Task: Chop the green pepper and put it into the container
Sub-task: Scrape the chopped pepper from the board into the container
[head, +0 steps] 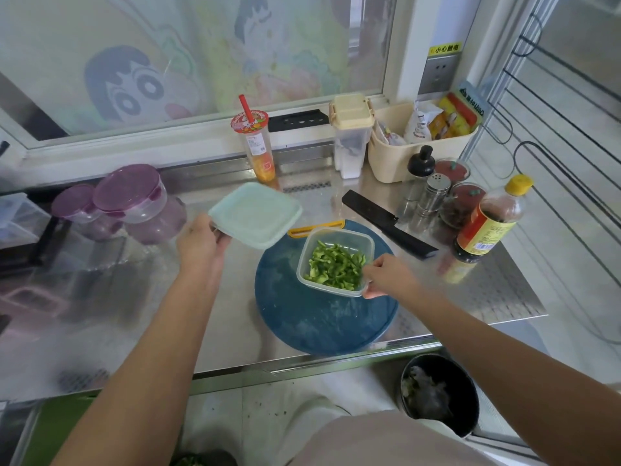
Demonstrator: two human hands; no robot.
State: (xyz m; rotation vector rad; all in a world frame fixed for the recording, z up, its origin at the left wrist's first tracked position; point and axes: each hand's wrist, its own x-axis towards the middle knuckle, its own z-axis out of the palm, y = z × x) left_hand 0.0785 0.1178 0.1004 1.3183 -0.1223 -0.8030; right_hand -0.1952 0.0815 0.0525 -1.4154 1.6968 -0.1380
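Note:
Chopped green pepper (pixel 334 267) fills a clear square container (pixel 339 234) that stands on a round blue cutting board (pixel 316 317). My right hand (pixel 389 277) grips the container's near right corner. My left hand (pixel 201 240) holds a pale green square lid (pixel 257 213) by its left corner, lifted above the counter just left of the container. A black knife (pixel 388 223) lies on the steel counter to the right of the board.
Purple-lidded tubs (pixel 131 203) stand at the left. A drink cup with a red straw (pixel 257 146) is at the back, with a beige basket (pixel 420 142), shakers and a sauce bottle (pixel 487 223) on the right. A black bin (pixel 440 395) sits below the counter edge.

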